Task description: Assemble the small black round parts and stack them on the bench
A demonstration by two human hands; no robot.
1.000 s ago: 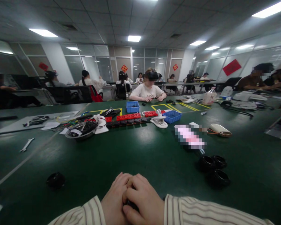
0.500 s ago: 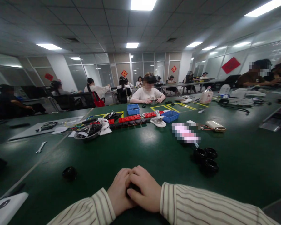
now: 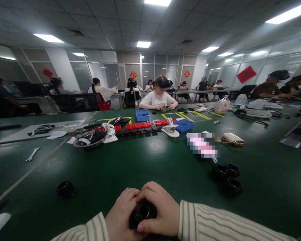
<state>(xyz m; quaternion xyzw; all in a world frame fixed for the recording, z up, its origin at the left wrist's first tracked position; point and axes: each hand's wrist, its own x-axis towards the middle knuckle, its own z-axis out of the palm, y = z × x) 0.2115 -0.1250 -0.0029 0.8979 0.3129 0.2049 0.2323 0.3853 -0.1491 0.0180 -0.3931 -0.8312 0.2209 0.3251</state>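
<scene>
Both hands close around one black ring-shaped part (image 3: 143,211) low in front of me, its round opening facing up. My left hand (image 3: 122,212) wraps its left side, with the fingertips partly hidden. From the right, my right hand (image 3: 163,209) grips it, thumb at the near edge and fingers over the far edge. A similar black part (image 3: 66,189) lies alone to the left on the green table (image 3: 110,167). Three more form a cluster on the right, the nearest black ring (image 3: 231,186) showing its opening.
Further back lie a wrench (image 3: 33,154), a bowl of cables (image 3: 89,142), a red power strip (image 3: 137,125), a white clip stand (image 3: 170,130), a blue bin (image 3: 184,125) and a power bank (image 3: 233,139). Across the table sits a person (image 3: 159,97).
The right hand has shifted and opened out a little, so the black part between my hands now shows its top. The view has moved slightly.
</scene>
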